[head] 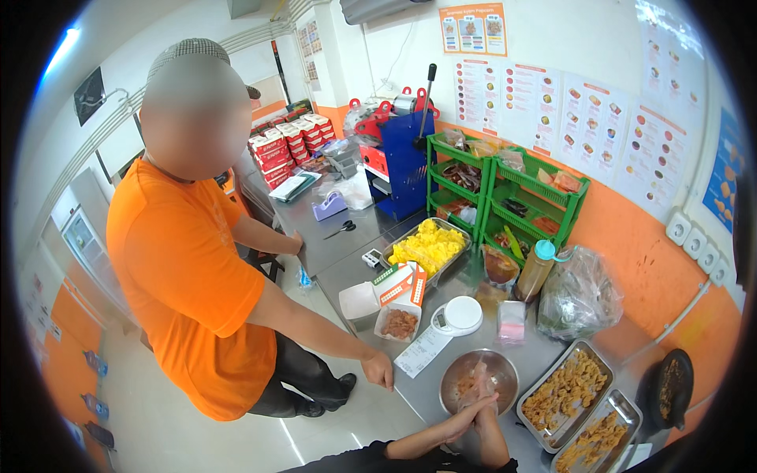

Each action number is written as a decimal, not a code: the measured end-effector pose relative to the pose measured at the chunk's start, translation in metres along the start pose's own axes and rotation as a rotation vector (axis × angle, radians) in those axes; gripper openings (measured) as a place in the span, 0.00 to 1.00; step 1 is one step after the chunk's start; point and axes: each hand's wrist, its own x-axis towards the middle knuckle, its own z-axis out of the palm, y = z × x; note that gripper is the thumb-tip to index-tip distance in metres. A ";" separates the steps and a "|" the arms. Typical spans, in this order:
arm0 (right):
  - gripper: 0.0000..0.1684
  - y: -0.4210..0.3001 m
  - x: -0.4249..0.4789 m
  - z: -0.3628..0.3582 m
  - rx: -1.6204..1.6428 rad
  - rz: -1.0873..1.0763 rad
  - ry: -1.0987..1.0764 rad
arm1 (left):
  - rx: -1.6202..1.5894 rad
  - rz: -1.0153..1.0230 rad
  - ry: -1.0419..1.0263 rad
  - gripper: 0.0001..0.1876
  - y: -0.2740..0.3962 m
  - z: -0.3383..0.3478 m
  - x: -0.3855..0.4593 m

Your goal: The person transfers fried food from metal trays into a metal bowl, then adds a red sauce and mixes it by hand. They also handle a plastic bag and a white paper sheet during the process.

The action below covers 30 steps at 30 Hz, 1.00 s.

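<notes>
A steel mixing bowl [447, 371] stands near the table edge before me, with pieces of what looks like raw meat in it. My right hand [482, 381] appears to wear a clear plastic glove and reaches over the bowl. Across its wrist, near the glove's cuff, lies my left hand [467, 418]; its exact grip is hard to make out. Beyond the bowl are a white digital scale [463, 315] and a printed paper slip [422, 352]. A paper box [392, 335] of raw-looking meat pieces sits left of the scale.
A person in an orange shirt [183, 260] stands at left, one hand [377, 369] by the table edge. Trays of fried pieces [565, 390] and a stone mortar [680, 378] lie right. Farther back are a yellow food tray [427, 248], squeeze bottle [534, 272] and green racks [488, 192].
</notes>
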 end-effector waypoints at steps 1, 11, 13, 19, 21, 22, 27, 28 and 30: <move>0.32 -0.003 -0.001 0.001 0.004 -0.003 -0.012 | -0.017 0.029 0.000 0.43 0.000 0.000 0.000; 0.34 -0.017 0.002 0.014 -0.001 -0.006 -0.101 | -0.206 0.076 0.128 0.42 0.008 0.007 0.001; 0.34 -0.016 0.002 0.014 -0.013 0.004 -0.100 | -0.193 0.083 0.136 0.43 0.009 0.008 0.002; 0.34 -0.019 0.002 0.017 -0.043 0.025 -0.102 | -0.094 0.229 0.274 0.37 -0.013 0.003 0.021; 0.34 -0.018 0.001 0.017 -0.053 0.031 -0.105 | -0.141 0.146 0.171 0.33 -0.008 -0.003 0.016; 0.34 -0.018 0.000 0.016 -0.058 0.030 -0.102 | -0.162 0.160 0.184 0.32 -0.009 -0.002 0.016; 0.35 -0.023 -0.001 0.020 -0.103 0.026 -0.109 | -0.245 0.198 0.193 0.28 -0.013 -0.005 0.022; 0.35 -0.025 -0.003 0.022 -0.124 0.026 -0.108 | -0.286 0.180 0.146 0.29 -0.005 -0.001 0.016; 0.35 -0.030 -0.007 0.026 -0.186 0.030 -0.110 | -0.284 0.169 0.194 0.29 0.004 0.006 0.007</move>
